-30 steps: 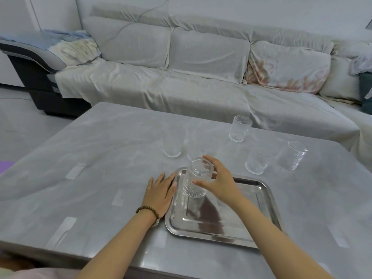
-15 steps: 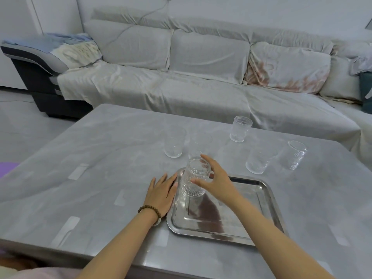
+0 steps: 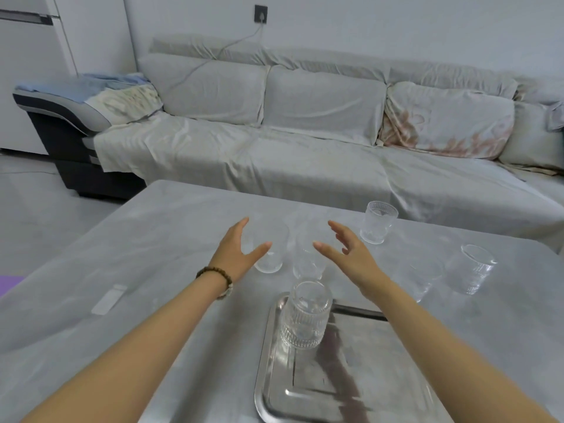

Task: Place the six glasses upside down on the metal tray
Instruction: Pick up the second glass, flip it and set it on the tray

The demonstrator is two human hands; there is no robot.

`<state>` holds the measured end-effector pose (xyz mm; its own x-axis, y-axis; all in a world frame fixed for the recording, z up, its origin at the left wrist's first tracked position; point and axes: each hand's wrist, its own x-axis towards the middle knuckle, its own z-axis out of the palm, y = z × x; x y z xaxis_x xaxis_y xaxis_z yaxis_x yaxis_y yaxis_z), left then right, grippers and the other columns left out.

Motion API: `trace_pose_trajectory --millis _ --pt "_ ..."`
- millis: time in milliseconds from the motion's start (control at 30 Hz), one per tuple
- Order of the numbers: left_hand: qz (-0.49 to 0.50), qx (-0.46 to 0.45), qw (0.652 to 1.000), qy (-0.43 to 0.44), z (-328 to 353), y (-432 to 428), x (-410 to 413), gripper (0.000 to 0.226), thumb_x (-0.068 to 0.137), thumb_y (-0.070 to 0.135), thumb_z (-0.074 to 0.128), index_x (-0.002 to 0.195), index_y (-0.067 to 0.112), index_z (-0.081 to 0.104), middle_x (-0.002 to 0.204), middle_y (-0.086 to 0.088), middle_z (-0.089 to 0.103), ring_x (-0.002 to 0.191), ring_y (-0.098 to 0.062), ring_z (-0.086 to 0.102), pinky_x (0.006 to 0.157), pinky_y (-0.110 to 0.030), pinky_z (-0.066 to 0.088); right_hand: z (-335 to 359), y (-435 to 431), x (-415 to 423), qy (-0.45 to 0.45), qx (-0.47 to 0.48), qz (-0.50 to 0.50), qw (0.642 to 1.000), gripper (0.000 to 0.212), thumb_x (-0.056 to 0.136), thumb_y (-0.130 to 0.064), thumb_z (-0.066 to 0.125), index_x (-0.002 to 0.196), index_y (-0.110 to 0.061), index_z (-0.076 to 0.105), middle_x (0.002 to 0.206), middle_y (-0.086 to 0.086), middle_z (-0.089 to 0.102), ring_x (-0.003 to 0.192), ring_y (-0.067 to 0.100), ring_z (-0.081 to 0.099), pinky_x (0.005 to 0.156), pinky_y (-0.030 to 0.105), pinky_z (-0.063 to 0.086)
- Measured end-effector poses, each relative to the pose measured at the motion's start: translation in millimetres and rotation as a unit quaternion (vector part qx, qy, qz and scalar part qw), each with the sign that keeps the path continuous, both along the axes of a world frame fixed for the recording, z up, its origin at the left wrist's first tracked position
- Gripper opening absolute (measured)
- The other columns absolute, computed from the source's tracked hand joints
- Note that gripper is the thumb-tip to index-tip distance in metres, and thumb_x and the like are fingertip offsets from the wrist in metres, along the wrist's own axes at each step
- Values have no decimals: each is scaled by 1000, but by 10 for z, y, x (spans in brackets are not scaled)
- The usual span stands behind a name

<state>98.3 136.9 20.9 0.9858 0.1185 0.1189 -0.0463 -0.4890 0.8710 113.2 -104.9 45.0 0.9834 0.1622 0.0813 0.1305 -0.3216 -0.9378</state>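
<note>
One ribbed glass (image 3: 305,315) stands upside down at the far left corner of the metal tray (image 3: 375,392) on the grey table (image 3: 152,239). Both my hands hover past it, empty: my left hand (image 3: 236,254), fingers (image 3: 262,250) spread, frames the leftmost upright glass (image 3: 270,257), my right hand (image 3: 351,254) opens beside the glass next to it (image 3: 306,264). Three more upright glasses wait to the right: one far (image 3: 377,221), two nearer (image 3: 422,277) (image 3: 471,270). A draped sofa (image 3: 305,117) sits behind.
</note>
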Motion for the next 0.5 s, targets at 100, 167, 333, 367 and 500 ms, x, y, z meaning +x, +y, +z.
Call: trace_pose_trajectory --millis 100,167,333,367,500 --pt "0 41 999 14 21 -12 301 93 74 52 69 146 22 20 155 0 22 141 -20 25 113 -38 27 -50 63 250 15 -8 0 1000 74 75 -46 74 140 -32 42 150 -8 38 135 5 31 101 23 27" --pt "-6 63 998 29 6 -45 479 97 70 55 71 146 22 20 155 -1 22 140 -20 25 113 -36 26 -98 107 379 12 -25 9 1000 74 74 -45 75 140 -30 43 149 -8 39 127 0 31 100 22 26" --pt "-53 75 994 53 -90 -118 730 94 66 60 71 143 25 29 149 2 33 132 -17 38 103 -29 33 -235 180 556 2 -59 28 998 75 71 -44 79 137 -26 48 144 -8 46 128 4 39 101 21 29" --pt "-60 76 994 47 -105 -122 750 93 65 61 72 141 27 31 146 3 36 127 -15 41 100 -27 34 -264 182 574 -2 -60 27 998 75 70 -43 79 136 -26 49 142 -8 47 128 5 41 101 20 30" --pt "-59 102 993 27 -126 -116 786 88 61 65 71 135 31 38 128 6 47 108 -11 49 93 -27 40 -330 181 606 -18 -57 24 998 70 72 -41 79 134 -24 52 136 -9 51 122 4 46 97 17 32"
